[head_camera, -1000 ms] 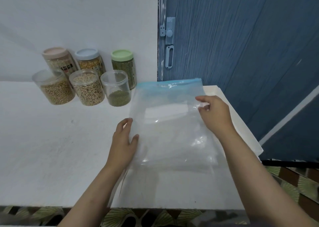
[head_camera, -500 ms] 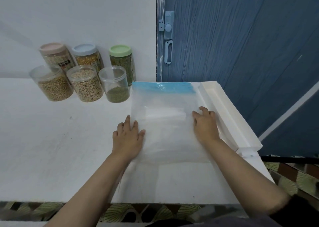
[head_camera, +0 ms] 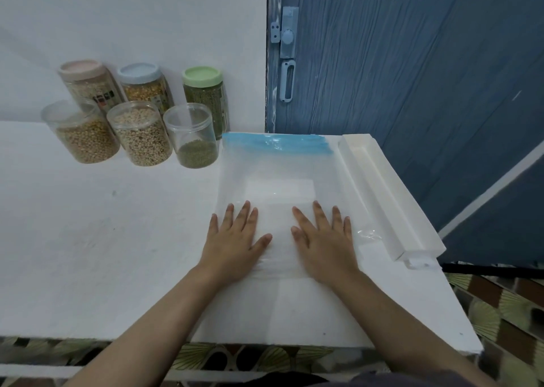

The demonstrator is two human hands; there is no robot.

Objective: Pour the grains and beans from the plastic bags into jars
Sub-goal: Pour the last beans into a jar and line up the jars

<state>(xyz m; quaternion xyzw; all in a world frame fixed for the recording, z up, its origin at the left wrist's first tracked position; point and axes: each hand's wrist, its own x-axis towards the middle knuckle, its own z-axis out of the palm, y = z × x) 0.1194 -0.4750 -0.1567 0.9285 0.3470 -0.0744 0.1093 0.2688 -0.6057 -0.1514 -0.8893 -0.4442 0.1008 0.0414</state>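
An empty clear plastic bag with a blue zip strip lies flat on the white table. My left hand presses flat on its near left part, fingers straight. My right hand presses flat on its near right part, fingers spread. Three open jars stand at the back left: one with tan beans, one with pale grains, one with a little green mung beans. Behind them stand three lidded jars: pink lid, blue lid, green lid.
A long white tray lies along the table's right edge beside the bag. A blue door with a latch stands behind it. The white wall backs the jars. Patterned floor shows below the table's front edge.
The bag went from held up to lying flat on the table. Both hands slid toward the bag's near middle and now press it flat.
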